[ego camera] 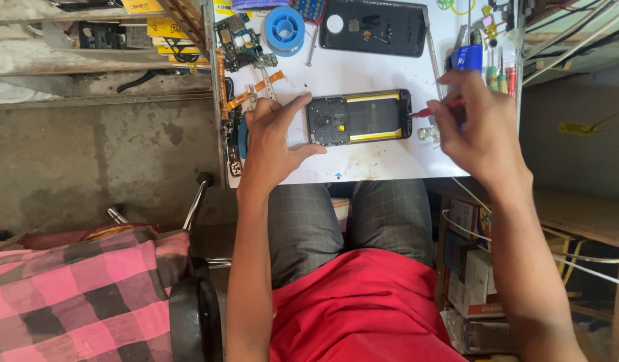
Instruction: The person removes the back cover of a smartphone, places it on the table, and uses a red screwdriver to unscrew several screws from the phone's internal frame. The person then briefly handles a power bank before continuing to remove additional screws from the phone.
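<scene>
a: head view, looking straight down. what's in the middle?

b: an opened phone (359, 118) with its back cover off, lying flat on the white table (363, 70), long side left to right. a battery with yellow edges fills its right part, and dark boards fill the left end.

a: the left hand?

b: the left hand (272, 141) rests on the table at the phone's left end. its fingers are spread and curved, fingertips touching the upper left corner, thumb lying along the lower left edge. so it's bracing the phone, not closed round it.

a: and the right?

b: the right hand (473, 127) is at the phone's right end, fingers closed on a thin red tool (435, 110). the tool's tip points left and meets the phone's right edge. i can't tell what kind of tip it has.

a: what else is on the table?

b: a black back cover (375, 27) lies above the phone, apart from it. a blue spool (284, 29) sits left of that cover, and a circuit board (238, 41) further left. orange flex cables (252, 94) lie near the left hand. a blue holder with screwdrivers (480, 64) stands just above the right hand.

a: below the table?

b: grey checked trousers and a red shirt (363, 302). a pink and black checked cloth (75, 288) lies at lower left, and boxes (473, 268) are stacked at lower right.
</scene>
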Action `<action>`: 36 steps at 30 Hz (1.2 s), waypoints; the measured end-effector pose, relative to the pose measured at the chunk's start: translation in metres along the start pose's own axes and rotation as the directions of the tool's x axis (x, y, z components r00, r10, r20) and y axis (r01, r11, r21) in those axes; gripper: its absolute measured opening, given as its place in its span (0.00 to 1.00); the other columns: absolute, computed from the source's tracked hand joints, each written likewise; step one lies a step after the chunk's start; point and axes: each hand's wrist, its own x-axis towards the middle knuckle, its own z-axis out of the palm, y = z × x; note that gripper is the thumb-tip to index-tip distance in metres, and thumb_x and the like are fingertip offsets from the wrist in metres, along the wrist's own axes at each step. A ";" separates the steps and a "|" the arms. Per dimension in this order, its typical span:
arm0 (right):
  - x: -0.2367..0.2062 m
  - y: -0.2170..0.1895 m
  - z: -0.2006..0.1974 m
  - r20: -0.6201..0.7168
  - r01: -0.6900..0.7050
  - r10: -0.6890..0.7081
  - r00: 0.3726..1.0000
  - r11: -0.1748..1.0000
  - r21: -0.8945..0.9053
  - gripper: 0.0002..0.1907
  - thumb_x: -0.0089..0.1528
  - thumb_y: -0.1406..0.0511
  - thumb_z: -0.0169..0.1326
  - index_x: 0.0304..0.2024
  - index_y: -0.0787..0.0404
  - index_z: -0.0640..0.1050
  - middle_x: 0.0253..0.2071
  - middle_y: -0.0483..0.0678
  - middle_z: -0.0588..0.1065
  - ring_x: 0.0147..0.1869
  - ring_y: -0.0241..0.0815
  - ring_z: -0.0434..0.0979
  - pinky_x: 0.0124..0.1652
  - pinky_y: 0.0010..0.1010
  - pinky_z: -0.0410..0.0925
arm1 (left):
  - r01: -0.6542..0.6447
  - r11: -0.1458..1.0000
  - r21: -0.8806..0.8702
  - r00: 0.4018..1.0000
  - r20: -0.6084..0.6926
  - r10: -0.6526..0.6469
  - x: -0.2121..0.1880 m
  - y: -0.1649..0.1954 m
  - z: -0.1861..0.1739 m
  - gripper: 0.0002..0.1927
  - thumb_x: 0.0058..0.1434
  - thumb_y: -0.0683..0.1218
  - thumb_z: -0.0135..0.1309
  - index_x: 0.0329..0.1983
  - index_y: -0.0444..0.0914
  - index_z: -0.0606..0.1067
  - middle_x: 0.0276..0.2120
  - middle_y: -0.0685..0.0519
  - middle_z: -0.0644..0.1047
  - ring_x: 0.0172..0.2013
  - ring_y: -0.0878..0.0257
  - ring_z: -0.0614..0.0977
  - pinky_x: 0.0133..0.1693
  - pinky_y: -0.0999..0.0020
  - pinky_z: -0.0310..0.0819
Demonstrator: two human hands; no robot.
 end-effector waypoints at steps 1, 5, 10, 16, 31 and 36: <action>-0.002 0.010 0.001 -0.027 0.047 -0.046 0.999 0.998 0.050 0.17 0.70 0.73 0.62 0.56 0.65 0.69 0.38 0.56 0.78 0.40 0.44 0.82 0.41 0.32 0.73 | -0.002 1.000 0.000 1.000 0.003 0.002 0.001 -0.001 0.000 0.46 0.37 0.52 0.78 0.62 0.39 0.75 0.36 0.51 0.78 0.43 0.55 0.72 0.51 0.59 0.58; -0.009 0.048 0.015 -0.051 -0.026 0.073 0.996 0.790 0.613 0.26 0.77 0.76 0.57 0.64 0.62 0.54 0.43 0.51 0.73 0.39 0.39 0.79 0.36 0.26 0.72 | 0.002 1.000 -0.002 1.000 0.007 -0.002 0.001 -0.001 0.001 0.47 0.36 0.52 0.78 0.63 0.39 0.75 0.37 0.51 0.78 0.42 0.55 0.72 0.50 0.59 0.58; 0.005 0.082 0.033 -0.140 0.018 0.250 0.958 0.434 0.901 0.25 0.78 0.76 0.51 0.69 0.60 0.54 0.45 0.54 0.74 0.40 0.42 0.77 0.41 0.30 0.72 | 0.008 1.000 -0.001 1.000 0.004 -0.008 0.001 0.000 0.001 0.47 0.36 0.52 0.79 0.62 0.40 0.75 0.34 0.51 0.77 0.42 0.55 0.72 0.50 0.59 0.58; 0.046 0.101 0.048 -0.182 0.120 0.375 0.909 0.184 0.976 0.24 0.74 0.77 0.53 0.69 0.67 0.59 0.46 0.55 0.76 0.44 0.43 0.79 0.42 0.33 0.74 | 0.003 1.000 -0.006 1.000 -0.006 -0.003 0.000 0.000 0.000 0.46 0.36 0.52 0.78 0.62 0.40 0.75 0.35 0.51 0.76 0.42 0.56 0.72 0.51 0.60 0.58; 0.098 0.111 0.072 -0.270 0.222 0.422 0.866 0.161 0.962 0.09 0.72 0.70 0.62 0.41 0.70 0.76 0.36 0.53 0.78 0.37 0.41 0.79 0.38 0.31 0.75 | 0.001 1.000 -0.017 1.000 -0.009 -0.001 0.000 -0.001 0.001 0.47 0.36 0.53 0.78 0.62 0.39 0.75 0.35 0.51 0.77 0.42 0.56 0.72 0.49 0.60 0.57; 0.099 0.116 0.080 -0.366 0.227 0.350 0.862 0.378 0.898 0.12 0.78 0.62 0.55 0.51 0.66 0.73 0.40 0.53 0.79 0.39 0.42 0.83 0.36 0.33 0.79 | -0.007 1.000 -0.012 1.000 -0.012 0.007 -0.001 0.000 0.000 0.46 0.37 0.52 0.78 0.62 0.39 0.75 0.36 0.52 0.78 0.42 0.56 0.72 0.50 0.60 0.58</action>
